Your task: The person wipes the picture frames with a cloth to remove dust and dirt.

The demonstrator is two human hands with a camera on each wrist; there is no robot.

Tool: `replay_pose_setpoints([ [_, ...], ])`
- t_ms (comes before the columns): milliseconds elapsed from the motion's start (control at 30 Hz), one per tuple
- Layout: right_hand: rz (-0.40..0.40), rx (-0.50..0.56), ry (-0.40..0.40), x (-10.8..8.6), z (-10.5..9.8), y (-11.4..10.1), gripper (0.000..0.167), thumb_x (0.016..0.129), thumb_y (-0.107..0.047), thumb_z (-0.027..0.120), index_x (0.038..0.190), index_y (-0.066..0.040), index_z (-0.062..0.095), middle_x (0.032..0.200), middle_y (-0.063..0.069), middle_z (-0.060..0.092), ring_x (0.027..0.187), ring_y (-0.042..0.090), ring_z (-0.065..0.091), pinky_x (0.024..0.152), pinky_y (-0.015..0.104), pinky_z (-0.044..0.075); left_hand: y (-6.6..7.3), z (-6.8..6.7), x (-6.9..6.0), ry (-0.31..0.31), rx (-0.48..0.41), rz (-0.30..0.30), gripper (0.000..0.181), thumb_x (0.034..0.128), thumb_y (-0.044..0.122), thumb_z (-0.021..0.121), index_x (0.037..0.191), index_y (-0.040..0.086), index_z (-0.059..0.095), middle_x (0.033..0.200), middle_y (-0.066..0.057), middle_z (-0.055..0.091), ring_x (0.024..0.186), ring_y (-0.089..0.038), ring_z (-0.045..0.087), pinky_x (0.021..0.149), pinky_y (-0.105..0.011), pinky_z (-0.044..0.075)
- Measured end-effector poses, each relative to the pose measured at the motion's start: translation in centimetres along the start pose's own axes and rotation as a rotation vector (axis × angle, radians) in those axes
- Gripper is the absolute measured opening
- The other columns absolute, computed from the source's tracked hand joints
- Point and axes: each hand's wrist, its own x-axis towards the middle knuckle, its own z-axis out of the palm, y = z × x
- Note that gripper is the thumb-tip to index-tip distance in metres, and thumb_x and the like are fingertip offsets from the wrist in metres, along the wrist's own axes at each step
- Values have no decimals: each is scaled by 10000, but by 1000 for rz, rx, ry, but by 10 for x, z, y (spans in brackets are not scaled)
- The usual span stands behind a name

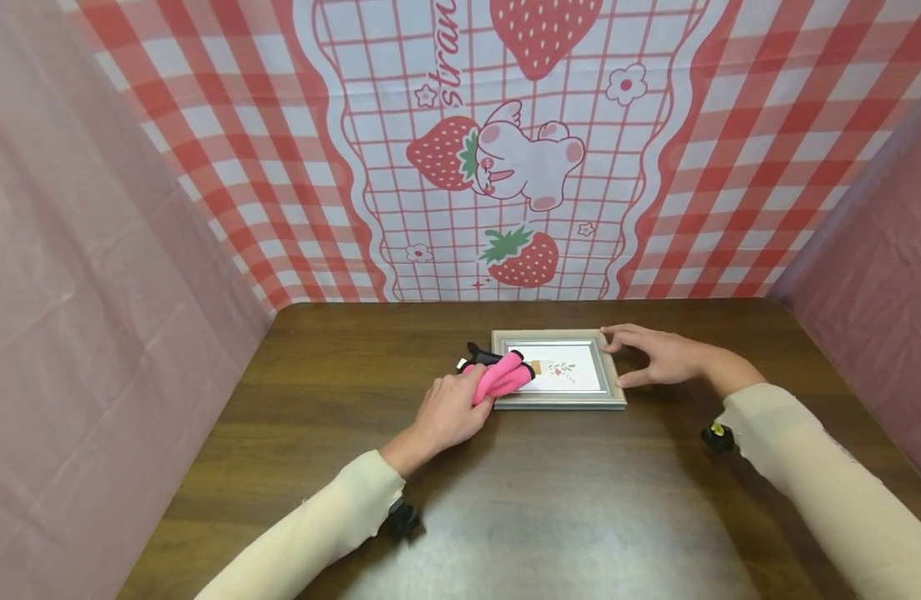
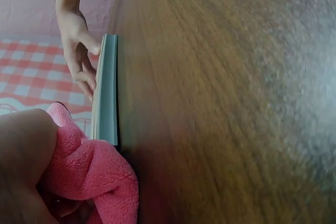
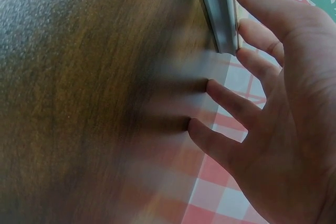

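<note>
A picture frame (image 1: 561, 402) lies flat on the table, with a white flower picture (image 1: 573, 375) inside its pale, silvery border. My left hand (image 1: 448, 410) grips a folded pink fleecy cloth (image 1: 499, 379) with black edging, over the frame's left part. In the left wrist view the cloth (image 2: 94, 177) bunches under the fingers. At the frame's right end is my right hand (image 1: 658, 357); its spread fingers and thumb touch the frame's edge. Seen from the right wrist, two fingertips (image 3: 197, 125) reach down by the tabletop beside the frame (image 3: 220, 14).
The brown wooden table (image 1: 505, 500) runs back to a red-and-white checked strawberry cloth (image 1: 520, 167). Pink fabric (image 1: 130, 292) hangs on the left, and more on the right. A small black device (image 1: 403, 518) sits under the left wrist, another (image 1: 718, 437) under the right.
</note>
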Motion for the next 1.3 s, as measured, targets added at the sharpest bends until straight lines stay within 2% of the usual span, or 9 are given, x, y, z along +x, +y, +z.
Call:
replay_pose_setpoints([
  [200, -47, 22, 17, 1, 2, 10, 535, 955, -533, 868, 1343, -189, 735, 1769, 265, 431, 1616, 597, 400, 1209, 833, 401, -33, 34, 3, 39, 28, 6, 142, 917, 237, 707, 1017, 183, 622, 684, 23, 570, 597, -222, 577, 509, -469, 435],
  [267, -84, 11, 39, 1, 4, 17, 546, 959, -572, 847, 1344, -201, 734, 1750, 257, 453, 1600, 570, 426, 1180, 815, 436, -33, 31, 3, 33, 11, 7, 126, 940, 249, 700, 1020, 183, 627, 682, 15, 574, 602, -234, 580, 517, -450, 446],
  [400, -103, 13, 46, 2, 6, 22, 561, 952, -594, 838, 1340, -202, 735, 1736, 277, 453, 1577, 587, 426, 1161, 840, 427, -16, 10, 4, -11, -40, -18, 128, 952, 227, 717, 1025, 154, 641, 696, -14, 606, 630, -263, 618, 542, -456, 488],
  [500, -55, 38, 20, 2, 3, 14, 555, 935, -561, 867, 1331, -195, 737, 1762, 285, 425, 1603, 615, 393, 1200, 866, 377, -16, 7, 6, -28, -52, -29, 123, 958, 229, 711, 1029, 156, 642, 711, -12, 625, 641, -255, 633, 549, -451, 498],
  [567, -29, 26, 8, 1, 2, 9, 532, 941, -522, 879, 1334, -195, 734, 1776, 269, 417, 1620, 600, 394, 1211, 845, 393, -24, 14, 9, -38, -46, -41, 123, 967, 258, 706, 1036, 181, 640, 724, 3, 632, 642, -233, 633, 547, -424, 497],
  [633, -8, 9, 1, 0, 1, 4, 518, 948, -489, 886, 1342, -191, 731, 1784, 255, 416, 1627, 586, 404, 1212, 826, 412, -37, 28, 13, -40, -31, -51, 131, 971, 294, 704, 1046, 211, 637, 734, 24, 637, 643, -209, 629, 544, -391, 489],
  [833, 4, -14, 11, 1, 1, 1, 534, 944, -457, 895, 1362, -174, 722, 1776, 252, 433, 1622, 571, 419, 1209, 819, 422, -65, 50, 31, -71, 17, -95, 179, 969, 341, 747, 1082, 250, 643, 760, 54, 656, 682, -208, 657, 551, -352, 482],
  [967, 6, -24, 15, 2, 2, 2, 585, 939, -483, 893, 1401, -176, 706, 1777, 243, 437, 1632, 564, 405, 1221, 825, 408, -75, 55, 44, -86, 38, -112, 194, 985, 386, 742, 1103, 270, 640, 780, 52, 670, 711, -231, 678, 555, -358, 485],
  [1300, 4, -25, 32, 1, 2, 6, 713, 921, -509, 896, 1512, -202, 642, 1776, 229, 450, 1638, 541, 408, 1243, 822, 392, -86, 57, 79, -135, 41, -166, 191, 1018, 413, 695, 1128, 271, 630, 862, -1, 713, 789, -247, 707, 607, -374, 520],
])
